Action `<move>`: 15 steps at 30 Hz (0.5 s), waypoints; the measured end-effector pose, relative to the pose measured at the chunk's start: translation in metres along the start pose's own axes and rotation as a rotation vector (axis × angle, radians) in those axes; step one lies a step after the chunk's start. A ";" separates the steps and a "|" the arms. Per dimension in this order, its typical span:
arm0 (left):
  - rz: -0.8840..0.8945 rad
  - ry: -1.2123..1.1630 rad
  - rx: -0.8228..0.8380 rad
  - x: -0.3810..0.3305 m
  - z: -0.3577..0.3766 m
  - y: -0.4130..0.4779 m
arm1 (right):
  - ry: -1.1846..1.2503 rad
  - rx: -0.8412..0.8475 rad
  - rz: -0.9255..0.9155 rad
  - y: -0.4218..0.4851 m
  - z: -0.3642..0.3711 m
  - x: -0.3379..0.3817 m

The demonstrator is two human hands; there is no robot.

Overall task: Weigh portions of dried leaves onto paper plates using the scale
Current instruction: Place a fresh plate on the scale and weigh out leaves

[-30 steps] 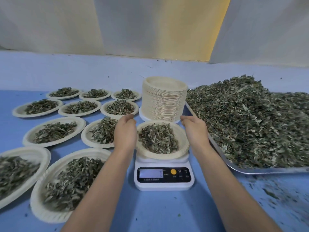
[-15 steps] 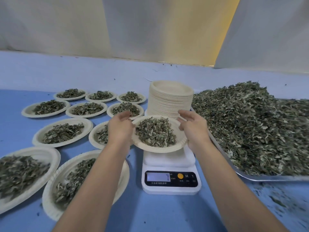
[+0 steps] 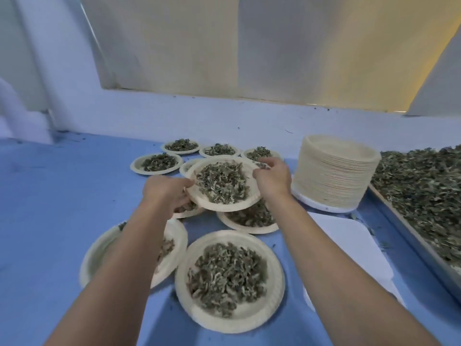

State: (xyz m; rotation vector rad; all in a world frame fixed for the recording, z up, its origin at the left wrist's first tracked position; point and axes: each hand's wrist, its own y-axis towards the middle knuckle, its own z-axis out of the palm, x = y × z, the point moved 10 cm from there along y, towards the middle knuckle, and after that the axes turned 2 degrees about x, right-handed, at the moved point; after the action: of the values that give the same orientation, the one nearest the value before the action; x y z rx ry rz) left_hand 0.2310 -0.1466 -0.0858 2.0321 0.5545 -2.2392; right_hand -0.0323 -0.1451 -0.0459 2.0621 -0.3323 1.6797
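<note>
Paper plate (image 3: 225,206) with dried leaves (image 3: 222,182) hangs above other filled plates (image 3: 249,319) on the blue desk (image 3: 62,196); the left hand (image 3: 166,193) fingers grasp its left rim, the right hand (image 3: 273,179) fingers pinch its right rim.

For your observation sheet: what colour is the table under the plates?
Blue; the table shows best in the head view.

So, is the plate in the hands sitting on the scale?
No, the left hand and right hand hold the plate over other filled plates, off the scale.
</note>
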 end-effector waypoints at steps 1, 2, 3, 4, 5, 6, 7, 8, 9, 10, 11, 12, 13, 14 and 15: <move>0.002 -0.020 -0.052 -0.004 -0.018 0.008 | -0.031 0.036 -0.008 -0.001 0.016 0.006; 0.006 -0.045 -0.101 -0.007 -0.035 0.017 | -0.047 0.075 -0.009 -0.002 0.031 0.010; 0.004 -0.075 -0.142 -0.010 -0.052 0.026 | -0.053 0.111 -0.010 -0.005 0.044 0.014; 0.002 -0.110 -0.174 -0.011 -0.069 0.036 | -0.052 0.140 -0.012 -0.008 0.056 0.018; -0.014 -0.139 -0.204 -0.010 -0.084 0.045 | -0.060 0.158 -0.016 -0.010 0.064 0.020; -0.030 -0.164 -0.241 -0.007 -0.101 0.054 | -0.072 0.179 -0.017 -0.012 0.072 0.020; -0.044 -0.185 -0.281 -0.003 -0.117 0.062 | -0.080 0.199 -0.021 -0.014 0.079 0.021; -0.051 -0.207 -0.304 0.002 -0.130 0.069 | -0.075 0.216 -0.026 -0.016 0.083 0.021; -0.044 -0.214 -0.302 0.007 -0.139 0.076 | -0.073 0.225 -0.031 -0.018 0.086 0.023; -0.037 -0.219 -0.282 0.012 -0.144 0.080 | -0.075 0.227 -0.026 -0.021 0.087 0.023; -0.039 -0.228 -0.270 0.019 -0.149 0.087 | -0.078 0.220 -0.021 -0.024 0.087 0.024; -0.044 -0.228 -0.281 0.026 -0.155 0.092 | -0.083 0.210 -0.017 -0.027 0.086 0.024; -0.052 -0.231 -0.316 0.032 -0.162 0.096 | -0.089 0.201 -0.008 -0.029 0.085 0.024; -0.073 -0.244 -0.362 0.037 -0.167 0.096 | -0.085 0.201 0.004 -0.031 0.085 0.023; -0.098 -0.277 -0.416 0.043 -0.171 0.097 | -0.074 0.206 0.017 -0.033 0.086 0.023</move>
State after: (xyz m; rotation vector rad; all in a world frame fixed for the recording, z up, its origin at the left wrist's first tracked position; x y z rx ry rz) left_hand 0.4159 -0.1770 -0.1593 1.4990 1.0059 -2.1728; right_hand 0.0614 -0.1566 -0.0432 2.2804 -0.2077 1.7129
